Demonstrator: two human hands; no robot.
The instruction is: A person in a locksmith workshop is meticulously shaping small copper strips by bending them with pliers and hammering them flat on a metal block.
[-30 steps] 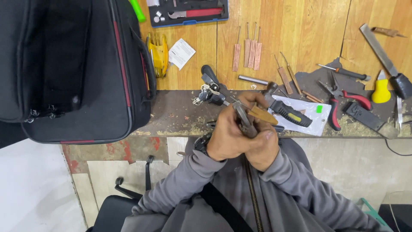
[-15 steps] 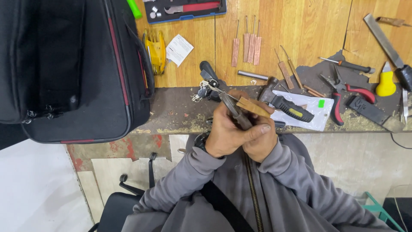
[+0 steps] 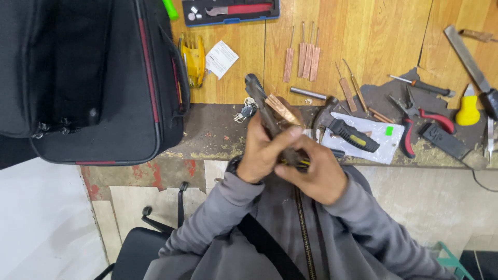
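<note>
Change since half a second ago: the pliers [image 3: 262,109] stand more upright and higher in front of the chest; earlier they leaned toward the hammer side. The copper strip [image 3: 282,110] remains caught near the plier head, its free end now pointing toward the desk's back edge. Judgement: the strip is being bent or twisted in the grip, and the work goes on above the desk's front edge, not on it.

Hands: left hand [image 3: 262,150] wrapped tight around the plier handles, fingers curled shut. Right hand [image 3: 316,173] closed around the lower handles just beside the left, thumb pressing toward the strip; the two hands touch.

Containers:
- Black bag [image 3: 93,78] at the desk's left end, zipped flap lying open; contents dark, cannot tell.
- Blue-rimmed tool case [image 3: 231,10] at the back edge, holding a red-handled tool and small silver bits.
- Yellow holder [image 3: 194,59] just beside the bag, holding a row of hex keys.

Loose near the front edge: a black-handled hammer [image 3: 345,129] lying on a white sheet.
</note>
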